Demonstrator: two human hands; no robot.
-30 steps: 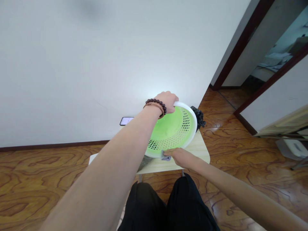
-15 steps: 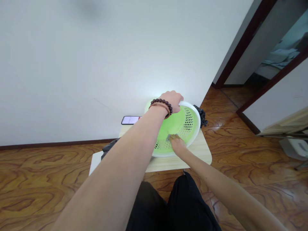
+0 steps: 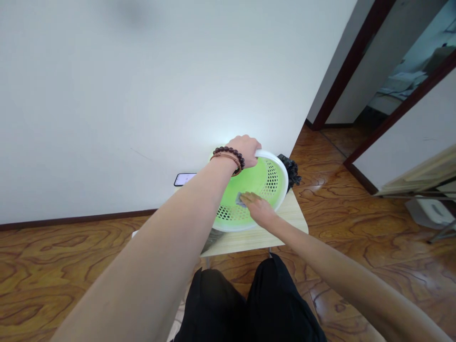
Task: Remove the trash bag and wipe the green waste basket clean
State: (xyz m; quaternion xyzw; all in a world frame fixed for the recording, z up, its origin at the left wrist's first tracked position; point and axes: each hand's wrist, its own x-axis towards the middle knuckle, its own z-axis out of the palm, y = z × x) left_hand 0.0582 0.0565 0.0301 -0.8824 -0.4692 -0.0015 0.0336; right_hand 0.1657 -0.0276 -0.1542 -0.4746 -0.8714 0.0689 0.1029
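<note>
A round green basket (image 3: 251, 178) with a white rim and rows of holes is tilted up on a small wooden-topped table (image 3: 245, 241). My left hand (image 3: 245, 148), with a beaded bracelet at the wrist, is closed around the basket's far rim. Inside the basket, my right hand (image 3: 259, 207) presses a small grey cloth (image 3: 241, 199) against the inner surface near the holes. Its fingers are closed on the cloth. My left forearm hides the left part of the basket and table.
A phone (image 3: 184, 179) with a lit screen lies at the table's back left by the white wall (image 3: 142, 95). Crumpled black plastic (image 3: 290, 171) sits at the right behind the basket. My knees are close to the table's front edge. A doorway stands at the right.
My right hand and the cloth have slid a little left across the basket's inside, and more of the cloth shows. My left hand still grips the rim. The whole view has shifted slightly.
</note>
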